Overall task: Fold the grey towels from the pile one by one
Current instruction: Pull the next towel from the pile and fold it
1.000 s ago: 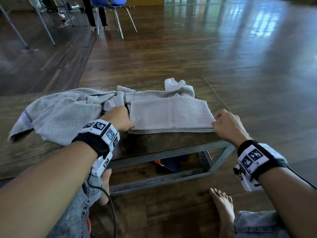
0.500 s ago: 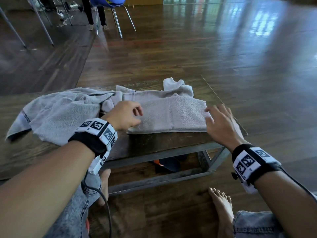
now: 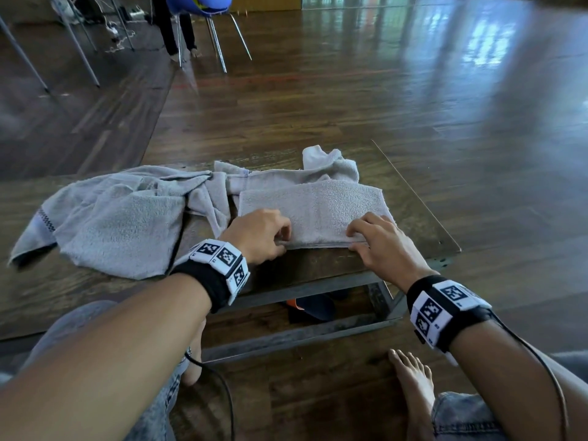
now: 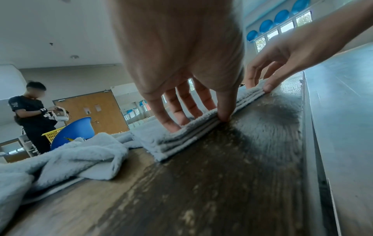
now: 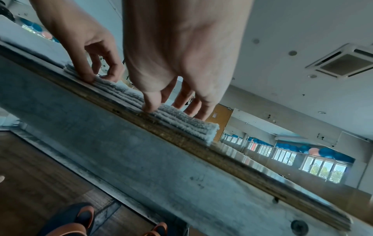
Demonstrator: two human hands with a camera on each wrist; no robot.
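A folded grey towel (image 3: 313,206) lies in several layers on the low wooden table (image 3: 416,214). My left hand (image 3: 280,238) pinches its near edge toward the left, thumb against the stacked layers and fingers on top, as the left wrist view shows (image 4: 201,119). Further right on the same edge, my right hand (image 3: 356,238) grips the same way, thumb at the front and fingers curved over the top (image 5: 171,108). The pile of unfolded grey towels (image 3: 121,218) sprawls on the table to the left, touching the folded towel's (image 4: 177,137) far left side.
A crumpled light towel (image 3: 331,162) lies just behind the folded one. The table's front edge and metal frame (image 3: 305,288) are close below my hands. Shoes (image 3: 311,308) sit under the table, my bare foot (image 3: 413,377) beside it. A blue chair (image 3: 200,4) and a person (image 4: 30,111) are far back.
Both hands have slid inward along the towel's near edge from its two ends, and they now grip the edge closer to the middle. The towel itself has stayed in place.
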